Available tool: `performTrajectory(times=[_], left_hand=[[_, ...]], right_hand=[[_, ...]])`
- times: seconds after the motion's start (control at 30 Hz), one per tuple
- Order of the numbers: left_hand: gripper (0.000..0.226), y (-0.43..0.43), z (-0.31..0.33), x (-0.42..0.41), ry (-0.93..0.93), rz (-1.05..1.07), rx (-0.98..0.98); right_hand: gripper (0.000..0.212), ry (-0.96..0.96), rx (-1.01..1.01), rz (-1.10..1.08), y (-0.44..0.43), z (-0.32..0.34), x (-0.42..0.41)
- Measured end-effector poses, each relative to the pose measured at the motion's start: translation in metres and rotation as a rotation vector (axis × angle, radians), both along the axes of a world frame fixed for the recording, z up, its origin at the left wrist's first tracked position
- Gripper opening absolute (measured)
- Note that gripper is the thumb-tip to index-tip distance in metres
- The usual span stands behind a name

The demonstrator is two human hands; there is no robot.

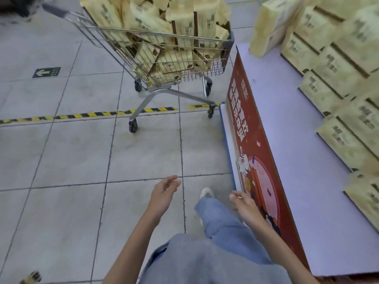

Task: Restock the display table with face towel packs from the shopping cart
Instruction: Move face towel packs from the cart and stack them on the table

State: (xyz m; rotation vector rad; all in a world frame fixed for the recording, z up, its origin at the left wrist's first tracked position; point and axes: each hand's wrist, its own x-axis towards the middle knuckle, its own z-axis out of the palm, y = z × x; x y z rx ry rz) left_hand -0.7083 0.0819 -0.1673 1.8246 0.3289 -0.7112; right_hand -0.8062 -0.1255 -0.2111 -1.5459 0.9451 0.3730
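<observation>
Head view: a person in blue jeans is facing a wire cart (205, 73) brimming with packs (143, 19), cream-yellow film-wrapped blocks lying jumbled, well ahead on grey tile beyond a striped tape line (92, 114). Both hands are hanging empty and apart, the left hand (164, 191) and the right hand (243, 202) with fingers loosely relaxed, the right near the red banner (252, 140). The table (291, 124), smooth and lilac-topped, is carrying neat stacked rows (336, 66). The packs are looking light, soft and squashy, with likely slick wrap, so gripping one across its broad sides seems safest.
</observation>
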Motion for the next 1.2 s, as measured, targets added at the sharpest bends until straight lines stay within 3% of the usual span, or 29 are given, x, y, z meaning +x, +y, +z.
performTrajectory(times=[0.27,0.53,0.9,1.2], left_hand=[[0.029,-0.037,0.008,0.076,0.076,0.199,-0.017],[0.021,-0.05,-0.007,0.168,0.114,0.331,-0.014],[0.031,-0.091,0.008,0.408,0.003,0.181,-0.053],[0.032,-0.148,0.05,0.565,-0.258,0.04,-0.136]], right_hand=[[0.034,-0.054,-0.088,0.246,-0.059,0.023,0.154],[0.036,-0.063,-0.079,0.304,-0.084,0.018,0.284],[0.021,-0.042,-0.018,0.137,-0.11,0.012,0.436],[0.034,-0.234,-0.04,-0.013,-0.146,0.036,0.558]])
